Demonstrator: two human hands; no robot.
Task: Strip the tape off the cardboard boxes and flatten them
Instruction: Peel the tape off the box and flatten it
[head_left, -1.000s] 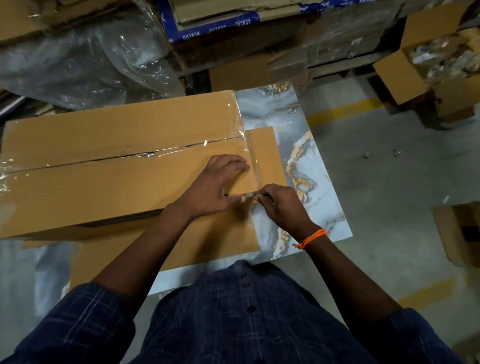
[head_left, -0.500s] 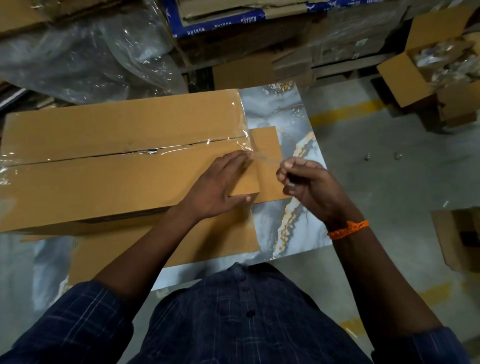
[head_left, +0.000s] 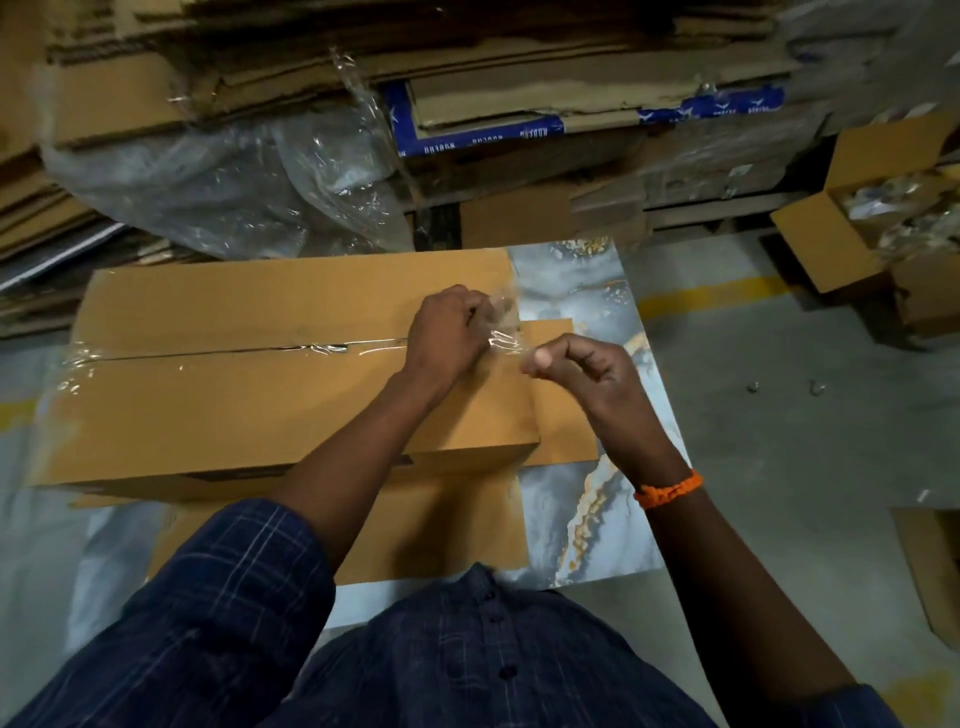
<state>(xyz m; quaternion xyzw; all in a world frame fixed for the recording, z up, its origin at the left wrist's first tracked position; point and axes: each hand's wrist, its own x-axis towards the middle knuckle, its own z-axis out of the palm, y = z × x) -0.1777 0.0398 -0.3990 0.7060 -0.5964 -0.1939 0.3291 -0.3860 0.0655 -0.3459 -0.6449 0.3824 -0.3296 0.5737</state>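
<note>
Above the box's (head_left: 249, 410) right end, the left hand (head_left: 449, 332) curls round crumpled clear tape (head_left: 503, 325). The right hand (head_left: 592, 376) pinches its near end. The box lies on a marbled sheet (head_left: 571, 280).

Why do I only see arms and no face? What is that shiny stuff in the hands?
The camera sits on the person's head and looks down, so you see only their own two arms. There is no machine here, just bare hands. A brown cardboard box lies on a marbled board. The left hand grips a crumpled piece of clear tape, and the right hand pinches its other end. Another tape strip covers the box's middle seam.
</note>
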